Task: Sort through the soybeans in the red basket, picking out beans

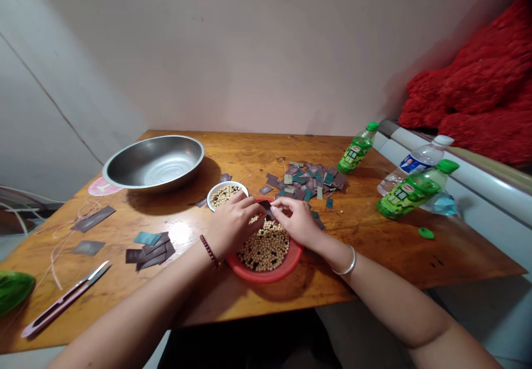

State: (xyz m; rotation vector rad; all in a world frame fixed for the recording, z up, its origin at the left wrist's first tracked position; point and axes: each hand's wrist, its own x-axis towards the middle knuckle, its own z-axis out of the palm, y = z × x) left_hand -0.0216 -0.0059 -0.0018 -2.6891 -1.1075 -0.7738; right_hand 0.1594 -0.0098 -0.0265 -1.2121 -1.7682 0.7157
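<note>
My left hand [235, 225] and my right hand [297, 222] meet above a red plastic basket [266, 276] heaped with pale soybeans and black beans. Their fingertips close together on a small dark rectangular swatch [264, 206], though it is partly hidden and I cannot tell which hand grips it more firmly. A white bowl of soybeans [216, 189] stands just beyond my left hand. A pile of dark and teal swatches [307, 180] lies beyond my right hand, with a few loose pieces touching the basket's far side.
The wooden table [374, 258] holds a steel basin [153, 161], thread snips [66, 297], loose swatches [149, 250], and string. Two green bottles [357, 147] [411, 191] and a water bottle [419, 158] stand right. A wall lies behind; red fabric [469, 81] sits right.
</note>
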